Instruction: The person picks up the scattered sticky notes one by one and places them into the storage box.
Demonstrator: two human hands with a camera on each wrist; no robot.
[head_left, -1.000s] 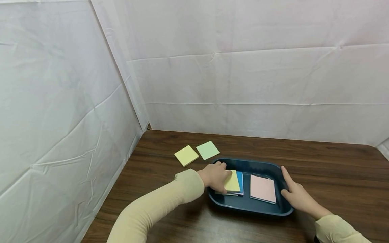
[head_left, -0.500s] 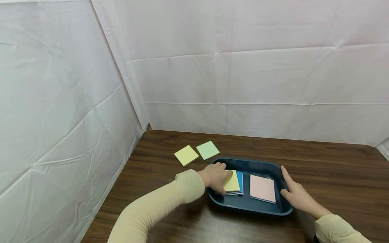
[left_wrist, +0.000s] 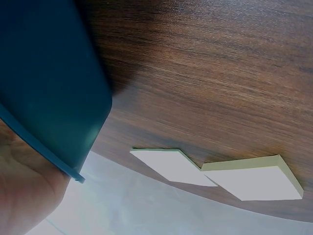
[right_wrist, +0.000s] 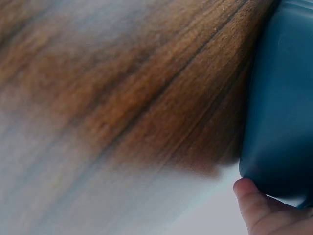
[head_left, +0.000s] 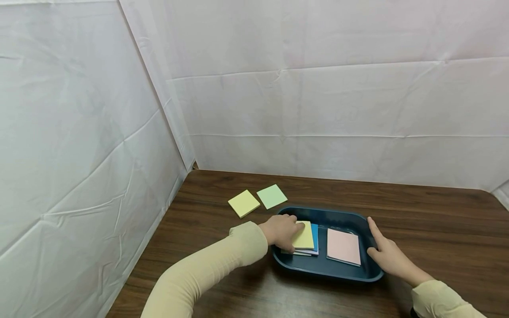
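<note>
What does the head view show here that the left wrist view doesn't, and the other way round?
Only the head view shows the left hand gripping the yellow pad atop the blue pad, the pink pad, and the right hand against the tray's right rim. Only the left wrist view shows the tray's outer wall from below. Both show the tray, table and the two loose pads.

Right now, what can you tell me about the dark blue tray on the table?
The tray is dark blue, shallow and rectangular with rounded corners and a raised rim; it looks like plastic. It sits flat on the brown wood-grain table. Inside lie a pink pad on the right and a yellow pad stacked on blue ones on the left. The left hand reaches in, holding the yellow pad; the right hand rests against the tray's right rim.
</note>
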